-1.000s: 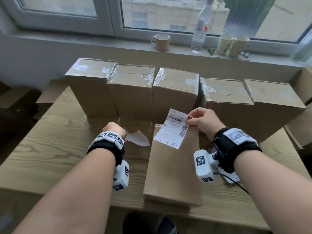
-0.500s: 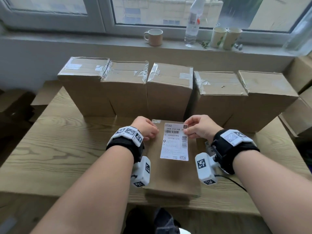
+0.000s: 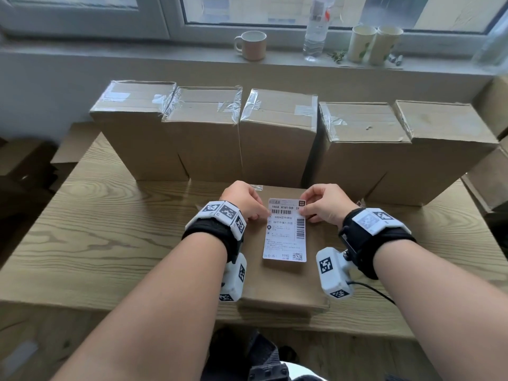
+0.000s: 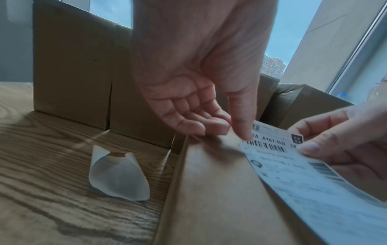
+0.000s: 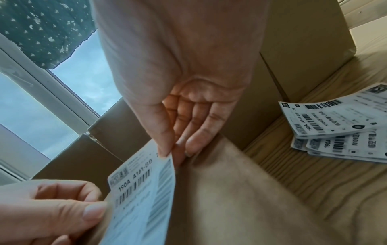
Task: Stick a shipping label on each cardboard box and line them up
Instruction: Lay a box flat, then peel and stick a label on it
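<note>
A white shipping label (image 3: 284, 229) lies lengthwise on a flat cardboard box (image 3: 280, 284) in front of me. Its near end rests on the cardboard. My left hand (image 3: 264, 213) holds the label's far left edge, thumb (image 4: 245, 132) on the printed side and the other fingers curled on the box. Thumb and forefinger of my right hand (image 3: 303, 209) pinch the far right corner, which is still raised off the cardboard in the right wrist view, where the label (image 5: 142, 190) bends upward.
Several sealed boxes (image 3: 277, 133) stand in a row behind the flat one. A curled backing paper (image 4: 117, 175) lies on the wooden table (image 3: 110, 243) to the left. Spare labels (image 5: 339, 124) lie fanned at the right. Mugs and a bottle stand on the windowsill.
The label came down from the air onto the flat box. My left hand left the backing paper and moved right to take the label's left edge.
</note>
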Demonstrator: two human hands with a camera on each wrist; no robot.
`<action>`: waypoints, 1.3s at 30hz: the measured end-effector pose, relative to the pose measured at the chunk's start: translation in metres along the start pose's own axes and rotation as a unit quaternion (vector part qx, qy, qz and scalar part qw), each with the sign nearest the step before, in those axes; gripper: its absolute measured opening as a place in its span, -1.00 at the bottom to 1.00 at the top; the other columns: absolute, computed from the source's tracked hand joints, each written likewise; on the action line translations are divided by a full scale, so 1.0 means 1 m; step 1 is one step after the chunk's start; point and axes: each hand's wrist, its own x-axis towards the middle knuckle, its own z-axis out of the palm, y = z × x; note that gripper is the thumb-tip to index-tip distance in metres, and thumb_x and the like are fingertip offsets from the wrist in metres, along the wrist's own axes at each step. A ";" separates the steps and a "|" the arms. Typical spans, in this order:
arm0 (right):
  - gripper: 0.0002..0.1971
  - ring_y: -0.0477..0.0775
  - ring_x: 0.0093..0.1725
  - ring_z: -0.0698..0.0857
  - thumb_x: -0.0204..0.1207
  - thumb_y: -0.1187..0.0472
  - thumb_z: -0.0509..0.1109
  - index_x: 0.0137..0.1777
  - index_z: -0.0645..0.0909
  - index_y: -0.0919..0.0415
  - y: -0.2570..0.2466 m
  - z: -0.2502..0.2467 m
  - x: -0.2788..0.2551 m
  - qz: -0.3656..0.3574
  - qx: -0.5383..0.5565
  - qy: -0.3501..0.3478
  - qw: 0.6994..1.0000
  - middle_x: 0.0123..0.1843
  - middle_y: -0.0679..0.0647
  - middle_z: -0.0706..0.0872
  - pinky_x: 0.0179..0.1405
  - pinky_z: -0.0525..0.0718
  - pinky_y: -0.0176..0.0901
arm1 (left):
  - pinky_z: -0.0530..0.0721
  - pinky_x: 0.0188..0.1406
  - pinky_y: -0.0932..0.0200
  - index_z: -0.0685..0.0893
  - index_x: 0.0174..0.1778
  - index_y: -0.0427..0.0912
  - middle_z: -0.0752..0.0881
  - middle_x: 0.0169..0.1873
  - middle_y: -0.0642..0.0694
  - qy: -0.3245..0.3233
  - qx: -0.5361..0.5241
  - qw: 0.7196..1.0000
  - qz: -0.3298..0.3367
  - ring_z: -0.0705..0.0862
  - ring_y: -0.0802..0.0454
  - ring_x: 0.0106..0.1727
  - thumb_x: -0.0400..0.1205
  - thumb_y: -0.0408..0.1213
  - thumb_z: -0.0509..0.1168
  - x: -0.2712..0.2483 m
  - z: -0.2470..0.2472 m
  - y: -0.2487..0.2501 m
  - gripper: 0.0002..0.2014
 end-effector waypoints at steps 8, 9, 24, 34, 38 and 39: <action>-0.77 0.09 -0.16 0.81 0.34 0.37 0.63 -0.11 0.63 0.22 -0.003 0.003 0.002 -0.011 -0.041 0.015 0.999 -0.12 0.11 0.77 -0.32 0.80 -0.16 | 0.80 -0.03 -0.01 0.69 -0.40 -0.07 0.81 -0.33 -0.02 0.015 0.069 0.998 -0.001 0.80 0.00 -0.16 0.22 -0.10 0.69 0.001 0.003 0.005 -0.71; -0.74 0.09 -0.17 0.81 0.33 0.31 0.64 -0.07 0.64 0.21 -0.004 0.003 0.002 -0.013 -0.048 0.020 0.999 -0.10 0.10 0.76 -0.33 0.81 -0.15 | 0.80 -0.03 0.00 0.69 -0.40 -0.07 0.81 -0.33 -0.02 0.013 0.071 0.997 -0.003 0.80 0.00 -0.15 0.22 -0.10 0.69 0.001 0.002 0.006 -0.70; -0.59 0.04 -0.14 0.65 0.26 -0.21 0.58 -0.18 0.51 0.03 -0.001 -0.002 0.014 0.043 -0.249 0.112 0.961 -0.20 -0.07 0.63 -0.23 0.53 -0.12 | 0.48 -0.40 0.18 0.61 -0.25 -0.08 0.67 -0.33 0.02 0.054 0.131 0.990 0.000 0.69 0.00 -0.21 0.35 0.15 0.56 0.015 0.003 0.021 -0.60; -0.56 -0.04 -0.29 0.63 0.21 -0.17 0.64 -0.25 0.51 0.09 -0.001 -0.006 0.000 0.056 -0.253 0.064 0.964 -0.25 -0.01 0.68 -0.43 0.46 -0.18 | 0.57 -0.27 0.10 0.60 0.03 -0.12 0.71 -0.05 -0.05 0.066 0.163 0.984 -0.010 0.70 -0.06 -0.06 0.30 0.15 0.59 0.003 0.004 0.019 -0.44; -0.47 0.06 -0.20 0.71 0.20 -0.22 0.63 -0.07 0.52 0.11 0.000 -0.007 -0.014 0.061 -0.267 0.071 0.959 -0.11 0.04 0.72 -0.25 0.68 -0.09 | 0.62 0.18 -0.08 0.40 0.37 -0.11 0.46 0.31 -0.18 0.080 0.139 0.986 -0.037 0.56 -0.20 0.32 0.21 0.04 0.68 -0.012 0.006 0.013 -0.11; -0.40 0.10 -0.11 0.74 0.21 -0.24 0.62 0.06 0.51 0.13 0.001 -0.006 -0.017 0.063 -0.261 0.086 0.959 -0.02 0.06 0.72 -0.13 0.73 -0.01 | 0.60 0.25 -0.11 0.35 0.45 -0.09 0.41 0.36 -0.20 0.074 0.139 0.987 -0.041 0.52 -0.22 0.38 0.20 0.02 0.69 -0.016 0.007 0.011 -0.04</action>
